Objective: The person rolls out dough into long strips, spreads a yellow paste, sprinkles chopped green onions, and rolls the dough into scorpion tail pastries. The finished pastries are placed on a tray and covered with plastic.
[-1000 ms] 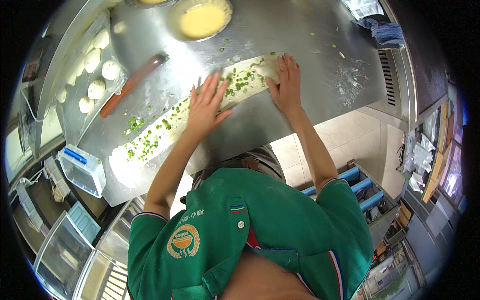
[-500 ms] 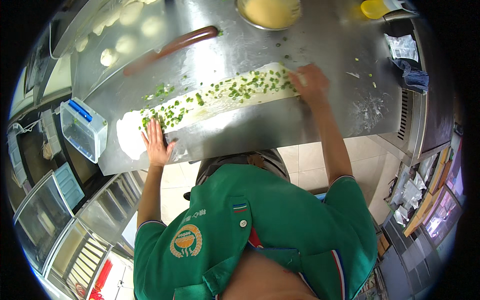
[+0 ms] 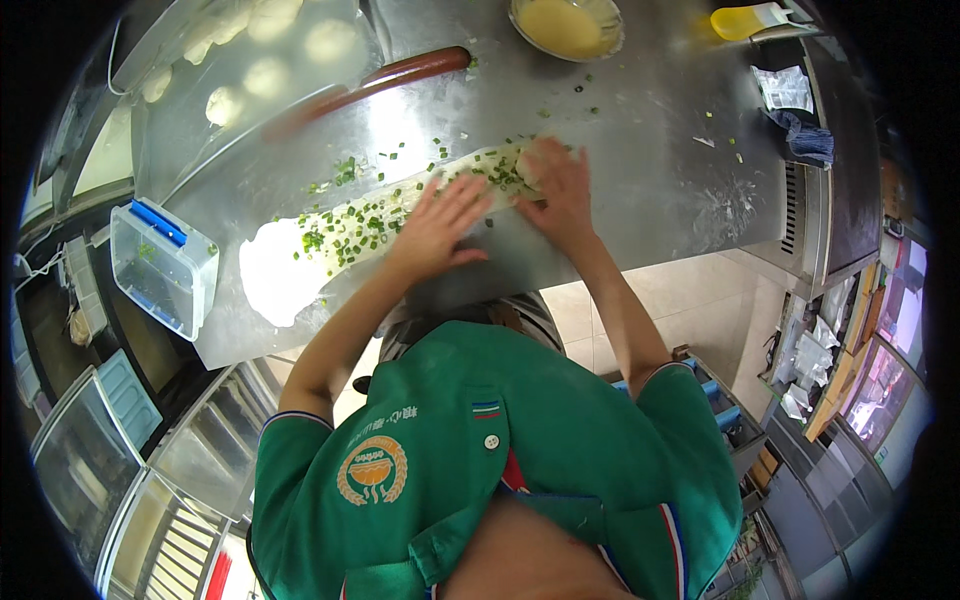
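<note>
A long strip of pale dough (image 3: 275,280) sprinkled with chopped green onion (image 3: 350,232) lies across the steel table, its left end bare. My left hand (image 3: 432,232) reaches over the middle of the strip, fingers spread and palm down, holding nothing. At the strip's right end, my right hand (image 3: 562,195) rests against the dough with its thumb apart from its fingers. The fingertips are slightly blurred, and part of that dough end is hidden under them. Loose bits of green onion lie along the strip's far side.
Beyond the dough lies a brown rolling pin (image 3: 415,68), with a bowl of pale yellow liquid (image 3: 568,28) farther back. Dough balls (image 3: 268,76) sit at the far left. A clear plastic box (image 3: 160,265) stands left; a yellow squeeze bottle (image 3: 745,20) and blue cloth (image 3: 805,138) are right.
My left hand has left the dough's left part and moved right to its middle. My right hand has shifted left, and the strip's right end now reaches less far right.
</note>
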The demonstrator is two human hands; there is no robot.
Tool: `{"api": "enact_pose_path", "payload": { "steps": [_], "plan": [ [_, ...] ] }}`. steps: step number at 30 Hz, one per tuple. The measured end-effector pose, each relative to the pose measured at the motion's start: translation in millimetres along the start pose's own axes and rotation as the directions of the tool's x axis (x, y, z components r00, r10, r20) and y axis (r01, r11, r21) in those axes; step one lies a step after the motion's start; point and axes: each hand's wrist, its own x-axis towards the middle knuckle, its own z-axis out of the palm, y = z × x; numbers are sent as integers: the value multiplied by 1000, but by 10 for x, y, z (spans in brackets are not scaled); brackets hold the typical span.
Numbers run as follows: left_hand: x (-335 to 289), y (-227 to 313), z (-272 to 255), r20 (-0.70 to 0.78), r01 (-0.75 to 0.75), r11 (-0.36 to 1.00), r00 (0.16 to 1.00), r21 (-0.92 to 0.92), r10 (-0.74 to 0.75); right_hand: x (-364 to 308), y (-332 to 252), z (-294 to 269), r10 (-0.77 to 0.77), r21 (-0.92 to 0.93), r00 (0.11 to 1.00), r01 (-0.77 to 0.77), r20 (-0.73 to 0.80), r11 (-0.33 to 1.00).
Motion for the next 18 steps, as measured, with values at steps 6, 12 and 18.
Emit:
{"api": "enact_pose_path", "payload": {
  "steps": [6, 12, 18],
  "plan": [
    [-466, -519, -231, -39, 357, 911, 933, 205, -357, 38, -415, 211, -142, 139, 987, 131, 72, 982],
    [-656, -491, -231, 144, 164, 979, 973, 121, -181, 198, -295, 515, -165, 77, 968, 153, 191, 985],
    [-1506, -1386, -907, 41, 333, 889, 931, 314, -363, 399, -454, 323, 275, 72, 961, -276, 30, 958]
  ]
}}
